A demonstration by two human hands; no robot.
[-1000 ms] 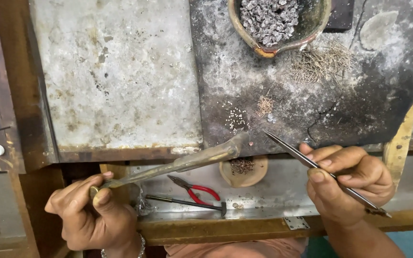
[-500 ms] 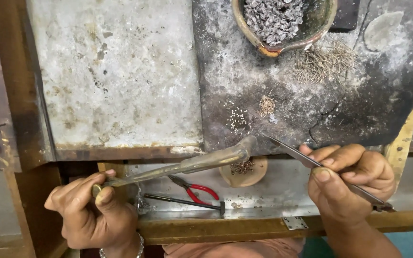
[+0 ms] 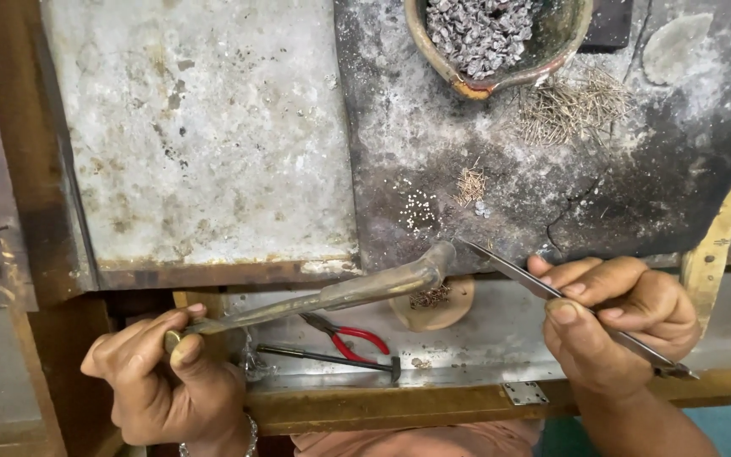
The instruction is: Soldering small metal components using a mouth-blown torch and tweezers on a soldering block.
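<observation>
While hands grip tools, clay bowl [image 3: 501, 80] heaped with grey metal bits [image 3: 480, 30].

Hands [image 3: 171, 381] with blowpipe [image 3: 340, 296], tweezers [image 3: 543, 288]

Dull tarnished metal blowpipe [image 3: 340, 294]; smooth steel tweezers [image 3: 509, 271]; rough sooty slab [image 3: 552, 186]; glazed clay bowl [image 3: 433, 51].

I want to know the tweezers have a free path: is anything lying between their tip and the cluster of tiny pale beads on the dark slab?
Nothing visible does. The tweezers' tip and the pale beads have only bare dark slab between them. The blowpipe's bent end sits just left of that path.
</observation>
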